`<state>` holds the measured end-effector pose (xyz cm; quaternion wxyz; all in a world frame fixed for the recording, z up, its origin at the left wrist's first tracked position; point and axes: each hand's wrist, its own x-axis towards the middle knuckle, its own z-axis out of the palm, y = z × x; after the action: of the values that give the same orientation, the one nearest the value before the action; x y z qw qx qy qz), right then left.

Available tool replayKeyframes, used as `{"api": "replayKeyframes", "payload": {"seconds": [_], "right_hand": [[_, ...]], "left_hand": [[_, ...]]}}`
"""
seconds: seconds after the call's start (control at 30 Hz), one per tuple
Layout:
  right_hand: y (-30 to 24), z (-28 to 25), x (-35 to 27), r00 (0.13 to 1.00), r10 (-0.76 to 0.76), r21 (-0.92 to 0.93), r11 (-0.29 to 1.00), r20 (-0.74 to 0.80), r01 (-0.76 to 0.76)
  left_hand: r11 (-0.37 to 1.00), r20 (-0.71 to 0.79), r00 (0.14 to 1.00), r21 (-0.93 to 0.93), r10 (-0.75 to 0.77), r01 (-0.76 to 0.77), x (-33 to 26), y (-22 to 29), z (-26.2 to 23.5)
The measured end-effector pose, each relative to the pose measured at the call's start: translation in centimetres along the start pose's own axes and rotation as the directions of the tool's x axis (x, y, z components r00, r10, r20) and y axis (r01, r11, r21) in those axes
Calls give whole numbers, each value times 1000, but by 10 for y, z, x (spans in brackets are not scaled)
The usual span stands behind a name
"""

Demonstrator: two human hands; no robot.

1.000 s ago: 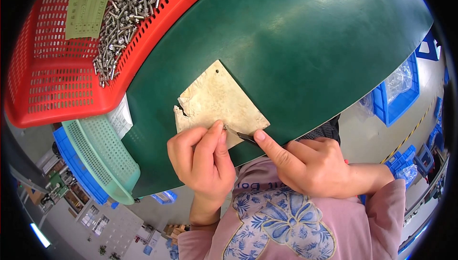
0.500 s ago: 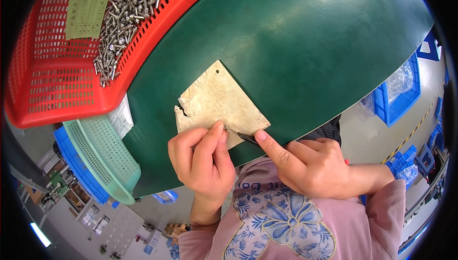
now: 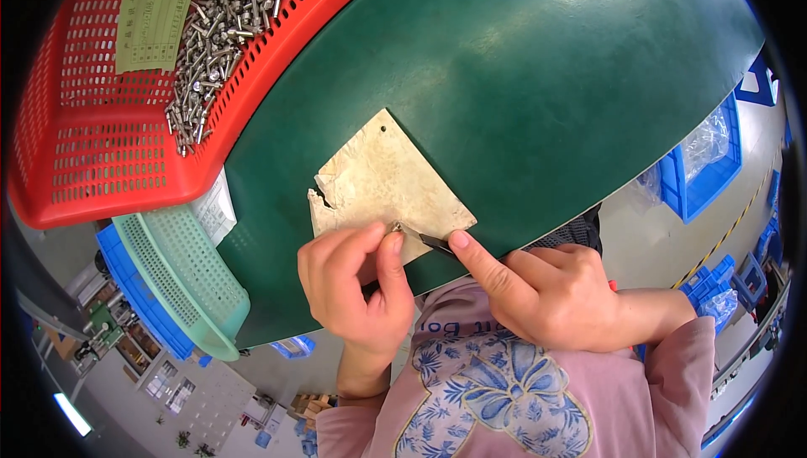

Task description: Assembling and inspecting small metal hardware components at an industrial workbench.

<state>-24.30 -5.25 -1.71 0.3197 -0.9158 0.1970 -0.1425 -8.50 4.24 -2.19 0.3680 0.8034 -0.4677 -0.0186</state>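
A worn, cream-coloured square board lies on the green table, with a small hole near its far corner and a torn left edge. Above its near part, my left hand pinches a small metal part between thumb and index finger; most of it is hidden. My right hand is closed round a knife with a dark holder, index finger stretched along it. The thin blade points left and its tip meets the metal part or lies right beside it. The knife's rear end is hidden in my palm.
A red perforated basket full of metal screws and a green paper card stands at the far left. Below it are a mint-green basket and a blue crate. The green tabletop curves to the right, past which blue bins stand.
My left fingers have shifted slightly round the metal part, the index finger drawing back and the thumb showing more. My right hand and the knife have hardly moved.
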Motion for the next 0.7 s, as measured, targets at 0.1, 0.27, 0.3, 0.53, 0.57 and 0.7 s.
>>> {"api": "replayKeyframes", "payload": {"seconds": [0.1, 0.27, 0.3, 0.53, 0.57, 0.7], "right_hand": [[2, -2, -1, 999, -32, -32, 999, 33, 34], [-4, -10, 0, 995, 24, -22, 1000, 94, -22], [-4, -8, 0, 996, 31, 7, 999, 82, -32], [0, -6, 0, 999, 25, 96, 995, 36, -28], [1, -6, 1, 999, 18, 103, 994, 33, -21], [2, -5, 0, 999, -9, 48, 999, 54, 7]], "left_hand": [[995, 76, 996, 82, 51, -57, 1, 0, -5], [993, 72, 995, 90, 72, -78, 2, 0, -5], [993, 76, 995, 91, 64, -71, 2, 0, -5], [994, 91, 995, 87, 50, -58, 2, 0, -6], [995, 94, 995, 86, 45, -53, 2, 0, -6], [996, 109, 994, 84, 11, -21, 2, 1, -7]]}}
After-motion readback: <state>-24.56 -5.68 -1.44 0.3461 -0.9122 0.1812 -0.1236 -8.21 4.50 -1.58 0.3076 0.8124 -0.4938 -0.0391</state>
